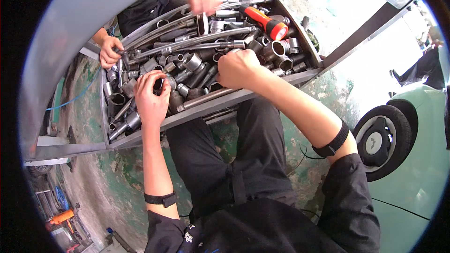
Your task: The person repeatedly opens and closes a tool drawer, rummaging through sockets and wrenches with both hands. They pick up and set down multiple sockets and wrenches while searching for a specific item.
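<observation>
Our left hand (152, 93) curls its fingers around a dark socket (158, 85) at eight o'clock in the metal tray (303, 75); whether clamped, we cannot tell. Our right hand (238, 69), near three o'clock, bunches its fingers, contents hidden. The socket seems heavy, rigid, perhaps slick: best gripped by its outer wall.

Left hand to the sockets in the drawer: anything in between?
Nothing visible. The left hand is right at the sockets; the flashlight lies farther back, to its right, out of the way.
</observation>
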### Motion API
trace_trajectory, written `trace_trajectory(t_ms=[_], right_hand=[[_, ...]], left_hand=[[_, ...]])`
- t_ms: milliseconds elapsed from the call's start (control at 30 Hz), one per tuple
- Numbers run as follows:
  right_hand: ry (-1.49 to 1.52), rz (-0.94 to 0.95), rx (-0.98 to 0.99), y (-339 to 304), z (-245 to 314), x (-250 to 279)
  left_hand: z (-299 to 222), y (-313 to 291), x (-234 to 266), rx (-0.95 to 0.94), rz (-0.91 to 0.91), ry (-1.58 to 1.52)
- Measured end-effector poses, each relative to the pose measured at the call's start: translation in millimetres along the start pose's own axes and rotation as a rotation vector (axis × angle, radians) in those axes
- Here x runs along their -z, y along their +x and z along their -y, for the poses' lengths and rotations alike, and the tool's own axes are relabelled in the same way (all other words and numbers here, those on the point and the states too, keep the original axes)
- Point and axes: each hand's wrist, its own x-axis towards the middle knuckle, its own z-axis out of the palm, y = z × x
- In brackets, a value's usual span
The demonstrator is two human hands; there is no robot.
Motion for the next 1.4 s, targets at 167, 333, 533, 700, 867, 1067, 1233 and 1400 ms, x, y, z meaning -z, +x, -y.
trace_trajectory(t_ms=[167, 333, 533, 700, 867, 1067, 1233, 1400], right_hand=[[0.172, 0.041, -0.238, 6.0, -7.8, -2.8], [0.298, 0.075, -0.305, 1.9, -15.9, 0.1], [0.703, -0.191, -0.048, -2.5, 4.4, -6.0], [0.722, -0.363, 0.152, -6.6, 16.5, 1.0], [1.641, -0.426, 0.411, -38.3, 22.6, 2.0], [1.970, -0.369, 0.565, -59.6, 38.7, -3.6], [1.974, -0.409, 0.433, -58.0, 28.7, 2.5], [1.104, -0.669, -0.051, -40.4, -11.3, 8.2]], left_hand=[[1.1, 0.6, -1.0, 0.019, 0.007, -0.017], [1.2, -1.1, -1.0, 0.025, -0.002, -0.003], [1.4, -1.1, -2.7, 0.033, -0.011, -0.021], [0.1, -0.6, 0.2, 0.023, -0.013, -0.021], [-4.6, -0.2, 5.6, -0.102, 0.035, -0.003], [-5.7, 1.9, 8.4, -0.156, 0.039, -0.016], [-4.9, -0.5, 6.0, -0.067, 0.077, 0.035], [-4.9, -1.3, 5.3, -0.048, 0.127, 0.113]])
